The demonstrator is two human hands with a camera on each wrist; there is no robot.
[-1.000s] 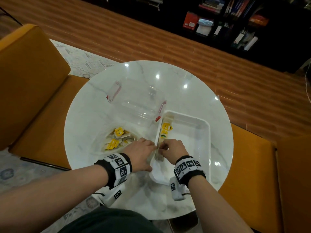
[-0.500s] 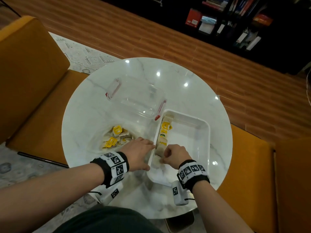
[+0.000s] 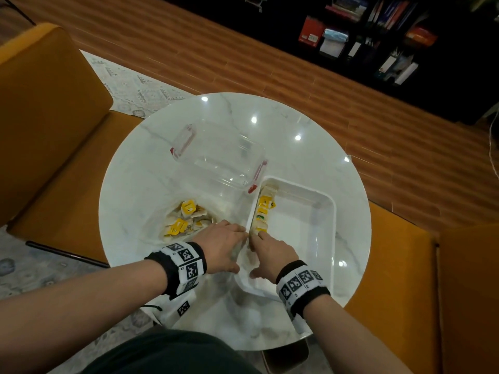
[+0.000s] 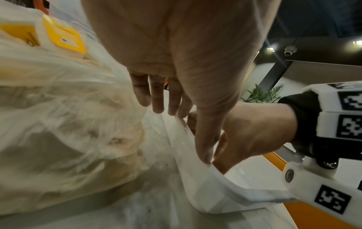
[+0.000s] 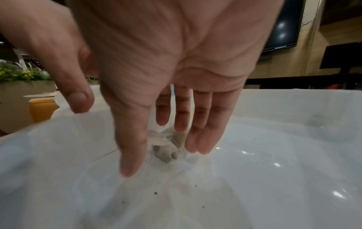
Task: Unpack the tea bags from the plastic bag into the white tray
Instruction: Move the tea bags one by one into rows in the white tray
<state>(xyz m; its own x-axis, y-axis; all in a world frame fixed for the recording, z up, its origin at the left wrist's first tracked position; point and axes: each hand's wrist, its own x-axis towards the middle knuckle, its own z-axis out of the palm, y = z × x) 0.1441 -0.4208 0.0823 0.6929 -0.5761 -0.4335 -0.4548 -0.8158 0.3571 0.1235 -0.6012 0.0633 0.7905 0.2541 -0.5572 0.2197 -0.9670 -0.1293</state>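
Tea bags [image 3: 263, 211] line the white tray's [image 3: 328, 228] 9 o'clock wall; right hand [image 3: 271, 256] and left hand [image 3: 222, 245] both slack-fingered, grip holding nothing.

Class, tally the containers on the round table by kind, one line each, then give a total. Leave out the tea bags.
White tray: 1
Clear box with red clips: 1
Plastic bag: 1
Total: 3

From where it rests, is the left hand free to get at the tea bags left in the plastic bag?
Probably yes: the left hand lies beside the tea bags, and nothing visible blocks it.
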